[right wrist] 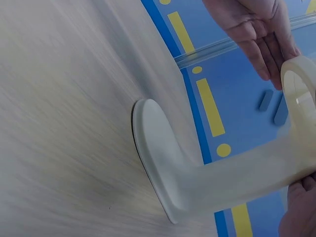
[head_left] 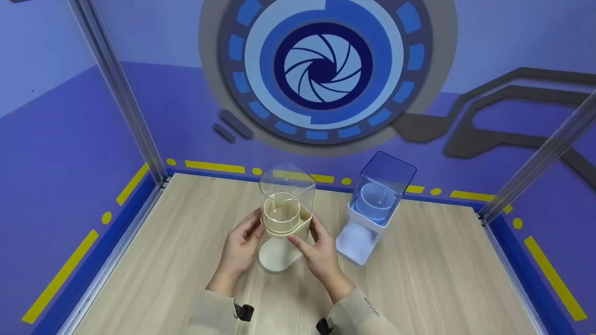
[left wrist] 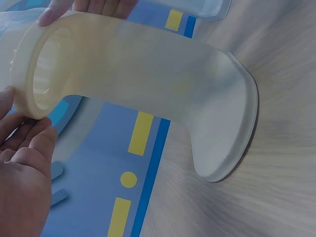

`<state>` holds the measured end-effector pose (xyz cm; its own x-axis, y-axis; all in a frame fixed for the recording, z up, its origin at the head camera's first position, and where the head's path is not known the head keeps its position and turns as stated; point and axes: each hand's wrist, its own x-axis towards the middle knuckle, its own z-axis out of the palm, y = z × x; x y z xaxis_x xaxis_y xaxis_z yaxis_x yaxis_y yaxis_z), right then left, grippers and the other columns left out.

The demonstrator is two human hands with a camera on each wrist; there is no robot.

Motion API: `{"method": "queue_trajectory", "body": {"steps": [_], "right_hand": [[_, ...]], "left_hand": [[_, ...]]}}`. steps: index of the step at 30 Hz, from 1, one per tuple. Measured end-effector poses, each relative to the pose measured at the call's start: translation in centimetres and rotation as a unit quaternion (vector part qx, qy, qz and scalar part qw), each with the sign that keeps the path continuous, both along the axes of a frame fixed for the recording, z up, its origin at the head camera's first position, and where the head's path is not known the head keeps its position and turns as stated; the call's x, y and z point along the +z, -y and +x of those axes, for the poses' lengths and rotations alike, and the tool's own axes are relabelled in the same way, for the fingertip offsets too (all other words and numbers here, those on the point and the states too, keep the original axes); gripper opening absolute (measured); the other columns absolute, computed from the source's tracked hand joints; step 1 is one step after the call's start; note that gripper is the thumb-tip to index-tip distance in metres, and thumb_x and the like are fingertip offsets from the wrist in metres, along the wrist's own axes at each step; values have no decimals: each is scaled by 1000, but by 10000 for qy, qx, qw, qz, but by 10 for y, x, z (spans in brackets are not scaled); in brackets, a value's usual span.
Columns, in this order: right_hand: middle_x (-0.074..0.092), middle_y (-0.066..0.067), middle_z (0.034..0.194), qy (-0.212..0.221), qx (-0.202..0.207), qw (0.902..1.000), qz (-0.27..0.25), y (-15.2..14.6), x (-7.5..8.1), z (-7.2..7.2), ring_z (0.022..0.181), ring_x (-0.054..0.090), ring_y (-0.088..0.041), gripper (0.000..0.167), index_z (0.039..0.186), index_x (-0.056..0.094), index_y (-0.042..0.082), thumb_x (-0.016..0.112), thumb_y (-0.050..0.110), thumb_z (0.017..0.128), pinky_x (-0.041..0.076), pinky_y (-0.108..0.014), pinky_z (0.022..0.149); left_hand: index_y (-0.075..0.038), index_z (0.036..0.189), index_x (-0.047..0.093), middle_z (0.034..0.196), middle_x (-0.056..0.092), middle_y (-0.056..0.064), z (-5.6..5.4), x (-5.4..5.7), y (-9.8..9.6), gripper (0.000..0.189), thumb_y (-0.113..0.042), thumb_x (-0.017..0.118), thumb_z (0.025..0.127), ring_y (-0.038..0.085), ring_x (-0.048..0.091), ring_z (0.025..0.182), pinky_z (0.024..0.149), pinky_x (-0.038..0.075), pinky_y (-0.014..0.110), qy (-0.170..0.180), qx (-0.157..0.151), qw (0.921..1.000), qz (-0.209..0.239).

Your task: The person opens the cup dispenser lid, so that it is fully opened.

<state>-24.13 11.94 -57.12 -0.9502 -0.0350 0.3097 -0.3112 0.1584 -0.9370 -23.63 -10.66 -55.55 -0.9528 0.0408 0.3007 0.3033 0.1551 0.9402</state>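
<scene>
On our pale bench (head_left: 433,260) the cream holder (left wrist: 148,69) stands upright, its collar (left wrist: 22,69) gripped by our left hand (head_left: 238,246) and right hand (head_left: 322,255). We judge it light, stiff, slightly slippery, safest held there.

Right sleeve: on the sleeve (head_left: 356,318) of my right arm I can read small dark lettering (head_left: 371,307), which seems to begin with "Let's".
Second word there: it starts perhaps with S, but the letters are too small for me to be sure.
Direction of lettering: it runs slanted, along the outer side of the sleeve.
Back wall: this wall (head_left: 163,97) carries a large round emblem (head_left: 322,65), drawn like a camera shutter with curved blades.
</scene>
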Motion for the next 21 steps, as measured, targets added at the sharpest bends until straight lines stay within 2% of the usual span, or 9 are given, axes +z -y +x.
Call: {"method": "queue_trajectory", "body": {"steps": [5, 9, 12, 17, 21], "right_hand": [[50, -22, 175, 48, 224, 9996, 182, -1, 2, 2, 169, 39, -44, 99, 173, 37, -2, 93, 24, 96, 27, -60, 141], [52, -18, 174, 189, 102, 9990, 384, 0, 6, 4, 170, 38, -46, 111, 172, 39, 4, 100, 36, 87, 25, -67, 141], [56, -15, 171, 250, -8, 9982, 538, 1, 7, 5, 169, 40, -44, 116, 170, 41, 7, 104, 42, 80, 26, -68, 141], [64, -9, 160, 153, 56, 9982, 583, 2, 8, 4, 163, 49, -37, 106, 162, 50, 12, 107, 39, 77, 30, -67, 139], [65, -10, 156, 139, 173, 9985, 503, 0, 9, 1, 162, 51, -38, 101, 159, 52, 10, 106, 34, 78, 30, -66, 139]], "left_hand": [[6, 160, 57, 169, 56, 24, 7, 2, -1, 54, -14, 70, 112, 44, 54, 159, 124, 49, 21, 2, -65, 9997, 239], [5, 155, 63, 164, 62, 21, 12, 5, -4, 53, -14, 77, 107, 41, 57, 156, 125, 50, 28, -10, -19, 9992, 407], [2, 148, 70, 157, 68, 17, 17, 6, -6, 49, -14, 83, 103, 37, 62, 152, 123, 53, 29, -36, 85, 9990, 446], [-3, 135, 78, 147, 75, 11, 23, 6, -6, 41, -12, 89, 97, 30, 68, 146, 119, 57, 29, -76, 223, 9986, 474], [-5, 127, 81, 143, 77, 10, 24, 6, -4, 35, -12, 91, 94, 28, 71, 142, 117, 60, 32, -85, 272, 9986, 451]]}}
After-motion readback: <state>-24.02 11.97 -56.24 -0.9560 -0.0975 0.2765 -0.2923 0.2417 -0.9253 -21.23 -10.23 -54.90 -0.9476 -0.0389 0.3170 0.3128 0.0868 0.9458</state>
